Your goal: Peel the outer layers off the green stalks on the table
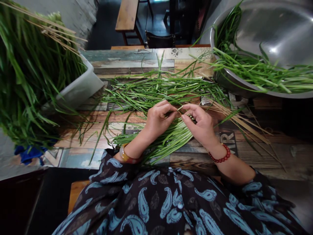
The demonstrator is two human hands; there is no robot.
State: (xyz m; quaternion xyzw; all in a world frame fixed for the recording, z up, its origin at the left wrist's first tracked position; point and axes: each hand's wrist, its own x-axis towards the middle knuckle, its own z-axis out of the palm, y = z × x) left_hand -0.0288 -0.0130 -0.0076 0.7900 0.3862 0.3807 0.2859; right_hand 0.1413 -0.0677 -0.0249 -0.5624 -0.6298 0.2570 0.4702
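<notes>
Over the middle of the table my left hand (160, 117) is closed, thumb and forefinger pinching the pale end of a chive (180, 107). Facing it, my right hand (200, 125) is closed too, its fingertips almost meeting the left ones. A thin brownish sliver between the fingertips looks like a bamboo skewer, mostly hidden by the right fingers. Below both hands lies a row of long chives (171, 142), their pale ends gathered at the right hand. Loose chives (158, 88) are spread just beyond.
A white bin (80, 86) heaped with chives stands at left, with skewers across its top. At upper right, a large steel bowl (281, 32) holds more chives. Bamboo skewers (246, 125) lie right of my right hand. A blue cloth (29, 155) is at far left.
</notes>
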